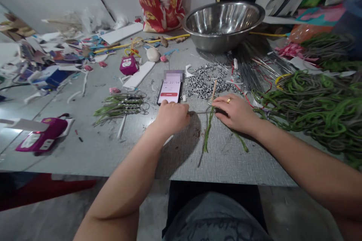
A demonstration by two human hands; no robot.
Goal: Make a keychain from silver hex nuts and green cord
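Observation:
Close in front of me, my left hand (173,116) is closed on the end of a grey cord (200,112) that runs across to my right hand. My right hand (236,112), with a ring on one finger, pinches the cord work at its middle. Green cord strands (208,130) hang from that spot toward the table's front edge, and another green end (240,141) sticks out below my right palm. A thin wooden stick (214,89) rises just beyond my right fingertips. What lies under those fingers is partly hidden.
A phone (169,89) lies beyond my left hand. Many silver beads (207,79) spread behind my right hand, before a steel bowl (223,43). Finished-looking cord pieces (123,104) lie left; a green-grey cord heap (319,109) lies right. A purple device (46,135) stands far left.

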